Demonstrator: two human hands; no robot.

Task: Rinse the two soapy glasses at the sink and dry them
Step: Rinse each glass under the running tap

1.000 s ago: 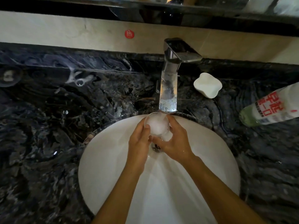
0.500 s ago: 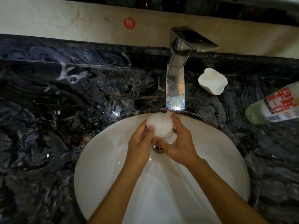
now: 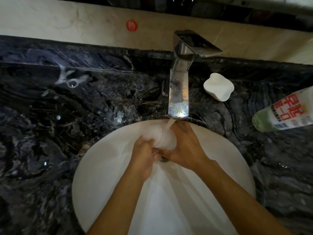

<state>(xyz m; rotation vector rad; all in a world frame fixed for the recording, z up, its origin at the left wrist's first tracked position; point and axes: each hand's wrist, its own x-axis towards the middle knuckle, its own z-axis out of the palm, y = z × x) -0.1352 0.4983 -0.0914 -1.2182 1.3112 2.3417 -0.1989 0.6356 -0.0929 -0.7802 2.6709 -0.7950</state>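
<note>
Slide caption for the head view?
Left hand and right hand hold a soapy glass under the running faucet above the white basin.

A: Counting at the basin now: one sink (image 3: 105, 175), one faucet (image 3: 179, 85), one stream of water (image 3: 169, 125).

B: Two hands in the bowl, the left hand (image 3: 144, 155) and the right hand (image 3: 186, 150), and one foamy glass (image 3: 166, 139) in view.

A: Out on the one dark counter (image 3: 50, 133) I make it one white rounded block (image 3: 218, 86) and one bottle (image 3: 284, 112).

B: And one red sticker (image 3: 132, 25) up on the wall. That's one.
</note>
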